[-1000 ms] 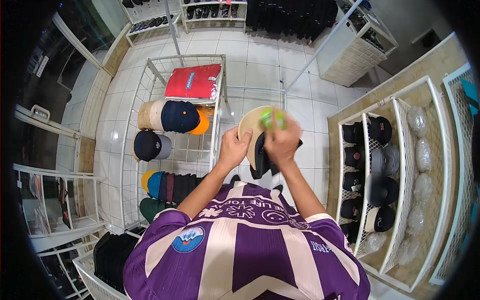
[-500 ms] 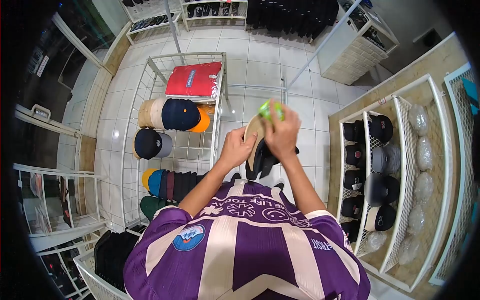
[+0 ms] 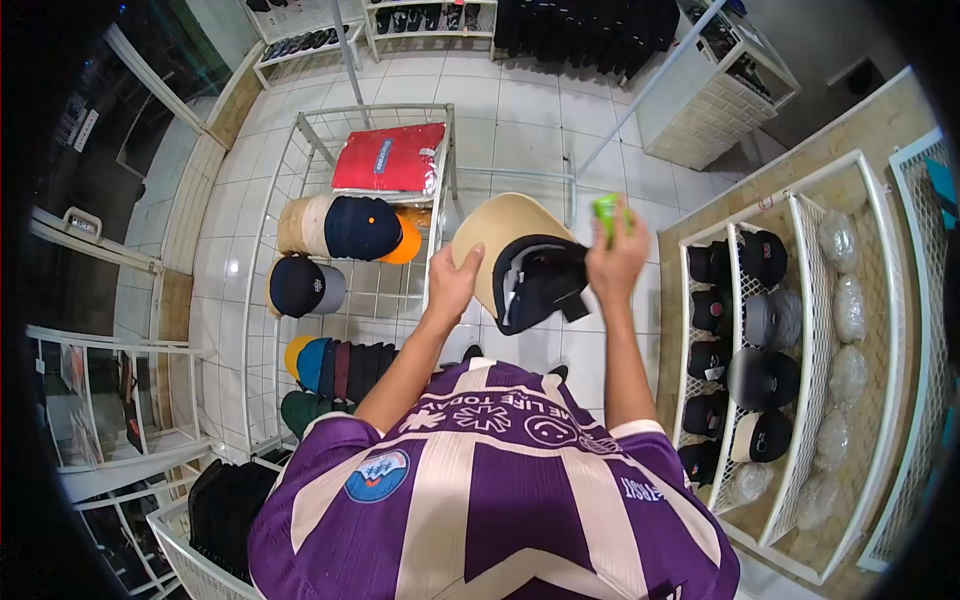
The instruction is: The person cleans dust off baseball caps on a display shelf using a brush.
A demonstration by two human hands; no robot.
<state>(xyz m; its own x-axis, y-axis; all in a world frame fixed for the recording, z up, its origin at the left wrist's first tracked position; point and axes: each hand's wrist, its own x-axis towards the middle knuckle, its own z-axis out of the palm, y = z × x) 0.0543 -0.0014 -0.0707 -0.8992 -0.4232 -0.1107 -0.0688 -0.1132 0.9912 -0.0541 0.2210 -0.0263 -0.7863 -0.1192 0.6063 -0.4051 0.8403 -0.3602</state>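
Observation:
A cap (image 3: 508, 235) with a beige brim and a black crown hangs in front of me, its dark inside turned toward me. Pale labels or lining show within the crown. My left hand (image 3: 455, 278) pinches the brim's left edge, thumb on the near face. At the crown's right side is my right hand (image 3: 618, 262), its fingers closed around a small bright green object (image 3: 606, 212) that sticks out above them. I cannot tell what kind of thing the green object is.
On the left, a white wire rack (image 3: 255, 290) carries stacked caps (image 3: 365, 230) and a bagged red garment (image 3: 390, 158). White shelves (image 3: 790, 360) on the right hold more caps and plastic-wrapped items. Ahead stand a brick-patterned counter (image 3: 690, 120) and hanging black clothes (image 3: 585, 35).
The cap has turned from nearly edge-on to showing brim and inside. My right hand with the green object has moved right, off the brim, while my left has shifted slightly left.

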